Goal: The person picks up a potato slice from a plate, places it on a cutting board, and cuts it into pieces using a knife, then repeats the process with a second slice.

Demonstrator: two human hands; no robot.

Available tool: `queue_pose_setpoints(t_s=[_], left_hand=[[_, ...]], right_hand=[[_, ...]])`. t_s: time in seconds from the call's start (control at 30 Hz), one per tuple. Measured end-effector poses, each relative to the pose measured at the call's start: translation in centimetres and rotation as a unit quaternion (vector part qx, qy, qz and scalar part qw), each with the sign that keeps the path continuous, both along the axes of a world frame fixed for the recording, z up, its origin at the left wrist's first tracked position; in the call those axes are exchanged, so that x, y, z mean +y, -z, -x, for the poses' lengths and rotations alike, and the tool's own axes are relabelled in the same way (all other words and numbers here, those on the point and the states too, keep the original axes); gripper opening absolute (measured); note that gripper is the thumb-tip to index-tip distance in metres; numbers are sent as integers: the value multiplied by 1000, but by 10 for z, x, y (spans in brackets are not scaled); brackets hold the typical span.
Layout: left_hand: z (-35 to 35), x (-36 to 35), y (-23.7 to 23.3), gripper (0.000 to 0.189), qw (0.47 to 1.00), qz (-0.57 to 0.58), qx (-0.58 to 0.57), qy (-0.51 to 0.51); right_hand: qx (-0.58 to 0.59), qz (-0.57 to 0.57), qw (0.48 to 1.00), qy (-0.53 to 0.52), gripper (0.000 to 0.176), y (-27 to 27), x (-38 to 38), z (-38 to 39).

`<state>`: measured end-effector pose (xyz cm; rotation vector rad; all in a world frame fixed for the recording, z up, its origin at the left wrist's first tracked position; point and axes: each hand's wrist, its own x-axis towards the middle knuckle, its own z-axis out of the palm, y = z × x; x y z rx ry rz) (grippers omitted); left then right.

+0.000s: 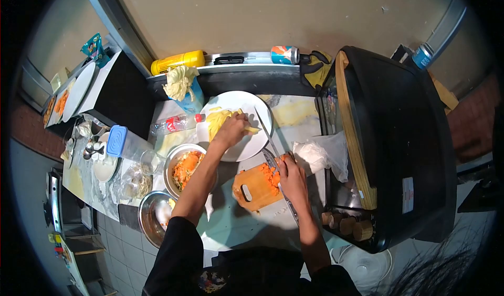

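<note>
My left hand (pixel 232 131) is closed over yellow strips (pixel 216 122), which look like cut potato. They lie on a large white plate (pixel 242 150), and one strip sticks out past my fingers. My right hand (pixel 292 178) is closed at the right edge of a wooden cutting board (pixel 255 187). A long knife blade (pixel 264 125) extends from its fingers toward the plate; the handle is hidden. Diced carrot (pixel 270 176) covers part of the board. A second, patterned blade (pixel 290 205) runs along the board's right side, partly beneath my hand.
Left of my forearm stand a bowl of shredded vegetables (pixel 188 169), a steel bowl (pixel 149 225) and a plastic bottle (pixel 175 124). A bag of white powder (pixel 313 156) rests near the black oven (pixel 404 138) on the right. A blue container (pixel 193 101) stands behind.
</note>
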<state>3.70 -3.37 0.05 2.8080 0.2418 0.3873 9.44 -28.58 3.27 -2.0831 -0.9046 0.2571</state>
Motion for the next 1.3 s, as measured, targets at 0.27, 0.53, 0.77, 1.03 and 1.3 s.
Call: queue_pose_setpoints(t_s=[0.27,0.53,0.77,1.03,1.3], left_hand=[[43,-69,-55,24,806,500,-191,-253],[101,-164,13,28,812,520,-113,-239],[105,-179,5,34,915,302,-101,-248],[110,-181,4,39,943,262,-108,-177],[109,-182,4,39,948,267,-59,-161]], right_hand=[[105,-55,993,-2,15,-2,-48,36],[76,38,994,-63,12,48,-110,88],[60,145,985,-69,13,39,-117,108],[63,151,985,-53,17,37,-104,116],[115,256,957,-73,27,29,-93,113]])
